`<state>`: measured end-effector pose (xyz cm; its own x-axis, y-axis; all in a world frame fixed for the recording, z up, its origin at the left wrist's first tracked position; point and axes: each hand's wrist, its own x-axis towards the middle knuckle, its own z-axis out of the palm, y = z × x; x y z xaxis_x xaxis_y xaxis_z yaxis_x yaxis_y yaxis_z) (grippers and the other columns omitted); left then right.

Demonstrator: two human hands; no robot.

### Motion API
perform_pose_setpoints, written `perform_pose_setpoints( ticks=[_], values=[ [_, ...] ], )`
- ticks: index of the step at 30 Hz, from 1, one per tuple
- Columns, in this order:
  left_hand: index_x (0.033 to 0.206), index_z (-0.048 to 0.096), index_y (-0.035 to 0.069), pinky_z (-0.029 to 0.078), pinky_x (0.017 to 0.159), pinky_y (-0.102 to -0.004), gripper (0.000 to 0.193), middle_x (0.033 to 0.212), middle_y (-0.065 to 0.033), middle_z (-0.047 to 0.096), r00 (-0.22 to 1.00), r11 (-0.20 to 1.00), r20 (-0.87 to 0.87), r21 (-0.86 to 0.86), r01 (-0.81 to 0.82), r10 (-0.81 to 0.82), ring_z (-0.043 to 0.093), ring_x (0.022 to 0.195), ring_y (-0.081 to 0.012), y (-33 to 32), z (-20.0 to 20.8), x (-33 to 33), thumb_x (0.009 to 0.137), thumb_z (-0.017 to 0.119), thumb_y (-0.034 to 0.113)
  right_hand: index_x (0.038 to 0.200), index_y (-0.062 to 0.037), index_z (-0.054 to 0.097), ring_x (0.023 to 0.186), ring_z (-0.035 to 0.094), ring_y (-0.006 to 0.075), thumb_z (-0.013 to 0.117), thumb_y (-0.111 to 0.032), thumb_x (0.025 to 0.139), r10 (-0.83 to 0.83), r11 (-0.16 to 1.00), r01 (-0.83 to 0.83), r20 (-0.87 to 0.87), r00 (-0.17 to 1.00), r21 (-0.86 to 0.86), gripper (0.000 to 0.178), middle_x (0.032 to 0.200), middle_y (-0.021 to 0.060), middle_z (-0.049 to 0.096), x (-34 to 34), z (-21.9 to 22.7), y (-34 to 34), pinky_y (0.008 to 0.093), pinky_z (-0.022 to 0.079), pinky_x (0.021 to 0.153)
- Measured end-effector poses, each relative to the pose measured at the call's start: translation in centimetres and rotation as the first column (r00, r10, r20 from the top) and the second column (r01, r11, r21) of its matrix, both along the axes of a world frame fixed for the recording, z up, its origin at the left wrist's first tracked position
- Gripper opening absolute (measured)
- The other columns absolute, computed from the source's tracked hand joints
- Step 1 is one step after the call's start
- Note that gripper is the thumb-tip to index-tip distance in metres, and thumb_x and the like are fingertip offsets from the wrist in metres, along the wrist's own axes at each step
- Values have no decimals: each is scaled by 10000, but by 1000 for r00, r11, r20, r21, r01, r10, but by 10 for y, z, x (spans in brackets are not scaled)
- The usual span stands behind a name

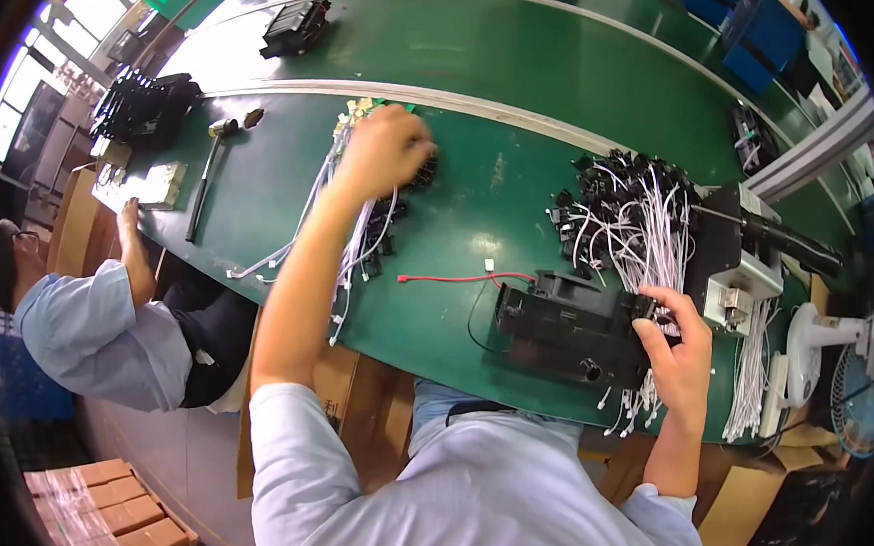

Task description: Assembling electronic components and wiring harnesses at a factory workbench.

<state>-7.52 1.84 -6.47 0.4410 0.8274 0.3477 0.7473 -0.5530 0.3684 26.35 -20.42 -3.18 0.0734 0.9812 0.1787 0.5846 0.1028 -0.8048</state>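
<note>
My left hand [382, 154] is over a bunch of white cables [355, 233] with small connectors and black parts. Its fingers curl downward and are smeared by motion, so I cannot tell what, if anything, they hold. With thumb and forefinger my right hand [680, 350] grips the right end of a black plastic housing [571, 330] near the front edge of the green table. A red wire [452, 278] and a thin black wire run out at the housing's left side. Just behind the housing lies a large heap of black parts with white cables [643, 210].
A hammer [213, 177] and black assemblies [142, 106] lie at the left, where a co-worker [110, 323] sits. Another black unit [295, 27] is farther back. At the right stand a metal fixture with a black-handled tool [785, 242], hanging white cables [753, 374] and a fan [854, 388].
</note>
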Motion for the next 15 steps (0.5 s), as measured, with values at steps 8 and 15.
perform_pose_setpoints(
  ticks=[8,15],
  values=[
    [885,685,161,346,886,-517,265,1154,-92,517,829,921,-503,-149,-360,242,432,1140,-315,58,-34,-62,621,665,158,1060,3,621,806,571,176,705,-33,766,-1,999,-2,-69,998,-39,308,944,91,618,4,-4,1,275,452,751],
    [899,705,158,321,922,-496,231,1195,-71,539,895,933,-267,72,-352,358,426,1178,-292,46,-60,-61,674,651,158,1069,1,623,765,540,124,705,-48,779,-16,997,5,-140,990,-79,306,910,56,594,4,-5,2,244,436,712]
  ],
)
